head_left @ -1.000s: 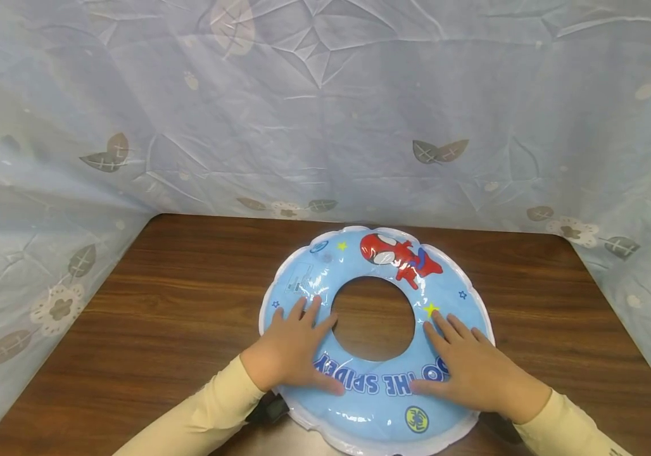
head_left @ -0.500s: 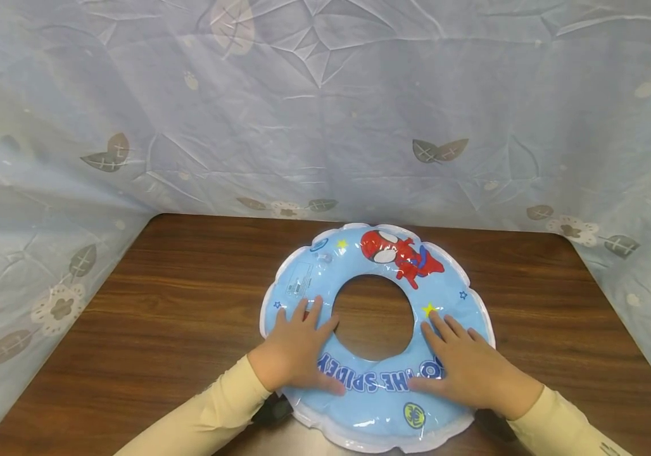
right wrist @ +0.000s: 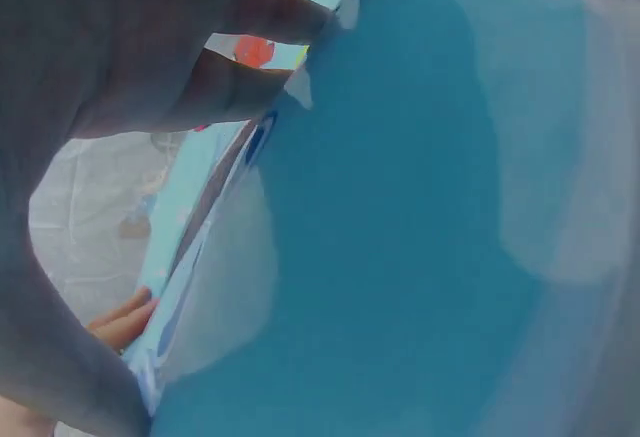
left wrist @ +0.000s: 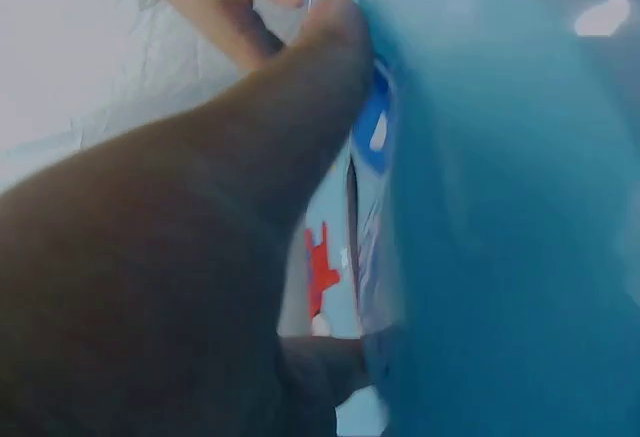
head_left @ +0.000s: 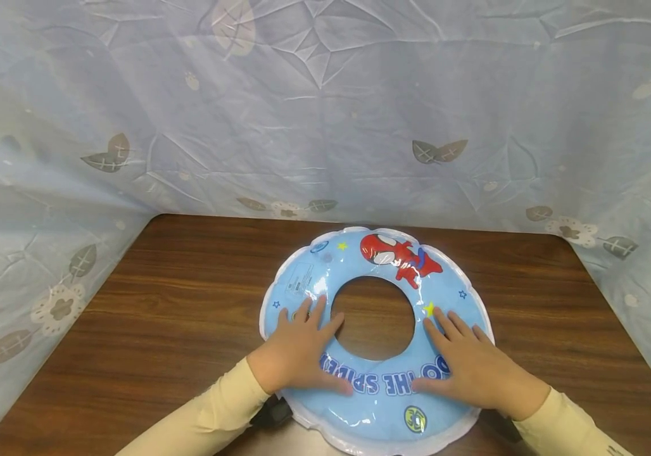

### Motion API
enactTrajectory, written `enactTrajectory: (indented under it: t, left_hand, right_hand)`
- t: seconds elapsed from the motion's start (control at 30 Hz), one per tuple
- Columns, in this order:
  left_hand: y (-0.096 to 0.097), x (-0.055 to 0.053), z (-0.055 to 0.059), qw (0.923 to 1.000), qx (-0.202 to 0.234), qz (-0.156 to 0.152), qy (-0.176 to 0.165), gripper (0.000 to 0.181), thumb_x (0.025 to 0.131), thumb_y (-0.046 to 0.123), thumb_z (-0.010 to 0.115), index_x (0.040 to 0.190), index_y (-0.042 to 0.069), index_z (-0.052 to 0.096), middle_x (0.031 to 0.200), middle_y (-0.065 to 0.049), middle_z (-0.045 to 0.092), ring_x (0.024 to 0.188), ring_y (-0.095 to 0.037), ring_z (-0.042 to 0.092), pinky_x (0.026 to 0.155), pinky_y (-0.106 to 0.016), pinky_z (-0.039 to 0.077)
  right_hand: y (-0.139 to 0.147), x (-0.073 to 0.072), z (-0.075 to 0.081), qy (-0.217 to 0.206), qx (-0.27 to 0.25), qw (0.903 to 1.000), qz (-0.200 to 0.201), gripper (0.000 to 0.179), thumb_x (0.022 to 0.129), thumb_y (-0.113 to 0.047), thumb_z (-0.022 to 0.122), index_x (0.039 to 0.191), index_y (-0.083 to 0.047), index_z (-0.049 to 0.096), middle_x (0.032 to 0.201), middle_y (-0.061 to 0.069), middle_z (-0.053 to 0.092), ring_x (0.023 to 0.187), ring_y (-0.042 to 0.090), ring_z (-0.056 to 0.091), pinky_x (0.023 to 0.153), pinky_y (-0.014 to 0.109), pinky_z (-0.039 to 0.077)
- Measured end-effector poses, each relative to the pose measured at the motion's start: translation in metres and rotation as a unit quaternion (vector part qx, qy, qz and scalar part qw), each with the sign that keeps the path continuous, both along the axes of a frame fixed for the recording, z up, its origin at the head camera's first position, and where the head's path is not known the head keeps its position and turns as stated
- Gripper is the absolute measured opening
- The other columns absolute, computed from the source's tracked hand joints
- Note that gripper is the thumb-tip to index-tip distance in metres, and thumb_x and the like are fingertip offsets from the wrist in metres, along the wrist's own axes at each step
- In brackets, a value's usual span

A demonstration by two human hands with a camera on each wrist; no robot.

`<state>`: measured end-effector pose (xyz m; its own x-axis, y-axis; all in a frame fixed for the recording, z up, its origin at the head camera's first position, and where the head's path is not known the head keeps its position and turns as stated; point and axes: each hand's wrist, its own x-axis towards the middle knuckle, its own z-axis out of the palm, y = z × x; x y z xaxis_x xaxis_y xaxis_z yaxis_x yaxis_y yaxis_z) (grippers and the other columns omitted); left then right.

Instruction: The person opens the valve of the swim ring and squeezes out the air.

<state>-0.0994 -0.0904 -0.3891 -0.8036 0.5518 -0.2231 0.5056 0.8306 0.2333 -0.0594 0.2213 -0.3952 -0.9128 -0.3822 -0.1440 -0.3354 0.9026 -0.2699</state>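
Observation:
A light blue inflatable swim ring (head_left: 371,408) lies on the brown wooden table, with a red cartoon figure, yellow stars and blue lettering printed on it. On its near left part rests my left hand (head_left: 294,358), fingers spread and the thumb across the lettering. My right hand (head_left: 476,367) presses the near right part, its fingers also spread. Close up in the left wrist view, the ring's blue surface (left wrist: 510,217) fills the right side beside my thumb. In the right wrist view, the fingertips of my right hand (right wrist: 240,47) touch the blue plastic.
The dark wood tabletop (head_left: 189,304) stretches out on both sides of the ring. A pale patterned cloth (head_left: 325,114) hangs behind the table and along its left and right sides. Under my left wrist a dark object (head_left: 271,411) partly shows.
My left hand has shifted slightly to the right on the ring. The ring's rim and surface flexed a little under both hands, while the right hand stayed nearly in place.

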Motion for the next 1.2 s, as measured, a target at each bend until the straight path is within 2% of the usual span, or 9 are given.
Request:
enactTrajectory:
  t: [0.33,0.6,0.7,0.83,1.0,1.07,1.13,1.2]
  left_hand:
    - [0.009,0.005,-0.005,0.9991,-0.037,0.010,0.018,0.118,0.070,0.086,0.071,0.160,0.016,0.041,0.167,-0.025,0.025,0.151,-0.051,0.026,0.110,-0.078,0.026]
    - [0.013,0.007,-0.009,0.9973,-0.054,0.007,0.048,0.119,0.068,0.086,0.072,0.159,0.015,0.042,0.165,-0.027,0.029,0.149,-0.051,0.031,0.108,-0.076,0.031]
    - [0.014,0.006,-0.011,0.9967,-0.062,0.008,0.052,0.120,0.068,0.087,0.071,0.159,0.015,0.041,0.165,-0.027,0.029,0.149,-0.051,0.031,0.108,-0.076,0.031]
    - [0.013,0.005,-0.009,0.9974,-0.062,0.009,0.038,0.121,0.069,0.088,0.070,0.161,0.017,0.038,0.166,-0.026,0.027,0.150,-0.051,0.029,0.109,-0.076,0.030]
    - [0.003,-0.005,-0.001,0.9997,-0.016,0.017,-0.009,0.119,0.070,0.089,0.066,0.162,0.019,0.038,0.167,-0.020,0.028,0.152,-0.048,0.028,0.111,-0.074,0.029]
    - [-0.001,-0.012,0.004,0.9997,0.003,0.021,-0.014,0.116,0.072,0.090,0.063,0.161,0.020,0.040,0.167,-0.019,0.030,0.151,-0.046,0.030,0.112,-0.071,0.032]
    - [-0.004,-0.021,0.007,0.9997,0.010,0.022,0.001,0.109,0.077,0.089,0.059,0.160,0.020,0.042,0.166,-0.018,0.032,0.151,-0.045,0.032,0.112,-0.068,0.035]
    - [-0.006,-0.031,0.010,0.9992,0.013,0.022,0.030,0.103,0.081,0.085,0.060,0.158,0.018,0.045,0.165,-0.020,0.034,0.149,-0.046,0.035,0.112,-0.066,0.037]
  right_hand:
    - [-0.003,-0.004,-0.005,-0.028,0.015,0.9995,-0.003,0.113,0.081,-0.080,0.065,0.155,0.002,0.043,0.163,0.030,0.031,0.148,0.058,0.024,0.107,0.081,0.025]
    - [-0.005,-0.005,-0.007,-0.025,0.026,0.9993,-0.004,0.112,0.082,-0.080,0.063,0.154,0.002,0.043,0.163,0.031,0.031,0.148,0.058,0.025,0.106,0.081,0.026]
    - [-0.005,-0.005,-0.008,-0.023,0.029,0.9993,-0.003,0.111,0.082,-0.079,0.064,0.154,0.002,0.043,0.162,0.031,0.031,0.147,0.058,0.026,0.106,0.082,0.026]
    - [-0.004,-0.006,-0.007,-0.022,0.036,0.9991,0.003,0.111,0.082,-0.080,0.063,0.154,0.002,0.043,0.162,0.031,0.032,0.147,0.058,0.027,0.106,0.081,0.026]
    - [0.003,-0.015,0.000,-0.029,0.015,0.9994,0.005,0.104,0.086,-0.082,0.056,0.151,-0.001,0.050,0.159,0.028,0.039,0.145,0.055,0.035,0.106,0.075,0.036]
    - [0.007,-0.021,0.004,-0.025,-0.003,0.9997,-0.001,0.099,0.089,-0.080,0.054,0.150,-0.002,0.053,0.158,0.027,0.043,0.143,0.053,0.039,0.106,0.071,0.040]
    - [0.011,-0.029,0.008,-0.011,-0.012,0.9999,-0.006,0.095,0.090,-0.077,0.055,0.149,-0.002,0.053,0.157,0.027,0.043,0.142,0.054,0.041,0.103,0.069,0.044]
    - [0.015,-0.039,0.011,0.009,-0.014,0.9998,-0.004,0.093,0.091,-0.073,0.059,0.150,-0.002,0.052,0.157,0.029,0.042,0.142,0.055,0.040,0.102,0.069,0.045]
